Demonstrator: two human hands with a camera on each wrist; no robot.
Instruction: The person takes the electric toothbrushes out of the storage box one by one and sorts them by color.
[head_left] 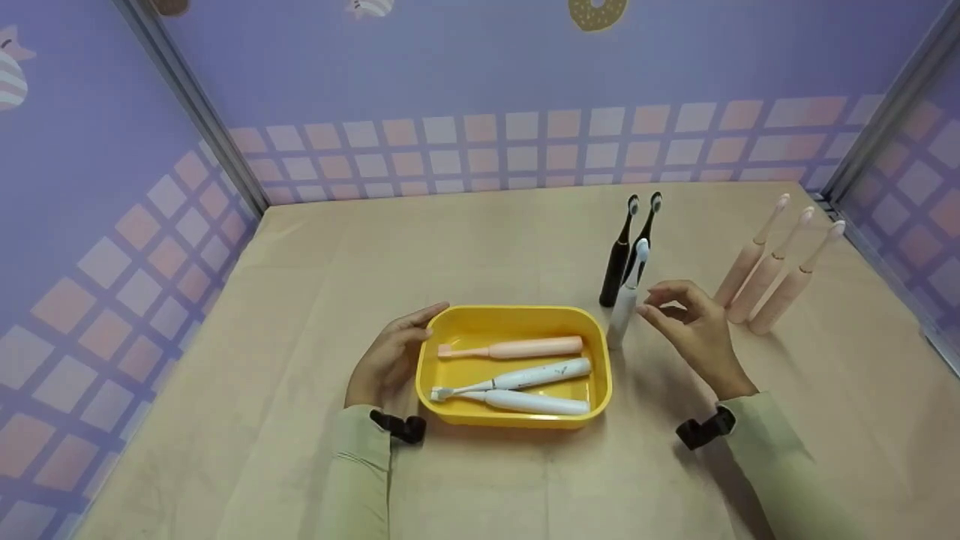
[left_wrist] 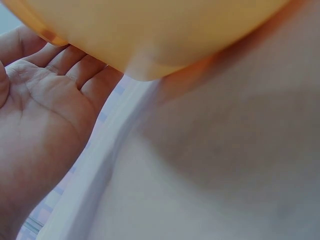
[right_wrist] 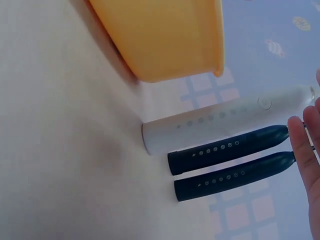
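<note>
A yellow tray [head_left: 516,310] sits on the tan table and holds one pink toothbrush [head_left: 517,349] and two white ones [head_left: 525,377], all lying flat. My left hand [head_left: 405,337] rests flat against the tray's left wall [left_wrist: 150,45], its fingers [left_wrist: 65,62] straight. Just right of the tray stands a white toothbrush [head_left: 624,304] upright. My right hand [head_left: 660,304] hovers beside it with loosely bent fingers [right_wrist: 306,155], holding nothing. Two black toothbrushes [head_left: 616,266] stand behind the white one [right_wrist: 225,125].
Three pink toothbrushes [head_left: 769,270] stand upright at the right, near the purple side wall. Purple tiled walls enclose the table on three sides. In the right wrist view the black toothbrushes [right_wrist: 232,162] stand close beside the tray [right_wrist: 165,40].
</note>
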